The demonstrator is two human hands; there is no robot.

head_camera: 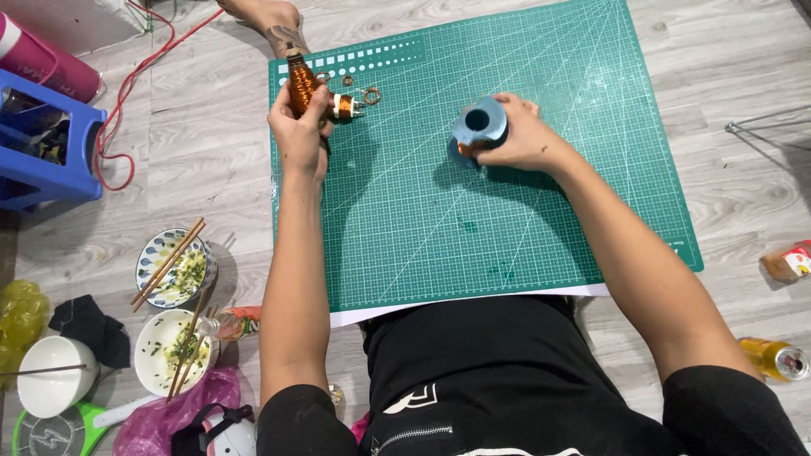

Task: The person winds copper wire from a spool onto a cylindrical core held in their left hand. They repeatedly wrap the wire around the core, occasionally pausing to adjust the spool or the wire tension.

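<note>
My left hand point(300, 131) holds a bobbin wound with copper wire point(302, 82) upright over the far left corner of a green cutting mat point(439, 203). A small copper coil on a white former point(345, 106) lies right beside that hand, with small metal rings point(370, 95) next to it. My right hand point(519, 135) grips a blue spool point(479, 127) near the mat's middle, its hollow core facing up. Another person's foot point(274, 21) rests just beyond the mat's far left corner.
Two bowls with chopsticks point(173, 266) and a white cup point(52, 376) sit on the wooden floor at left. A blue plastic stool point(51, 143) and red cable point(118, 110) lie far left. A drink can point(777, 359) and small bottle point(787, 262) lie at right.
</note>
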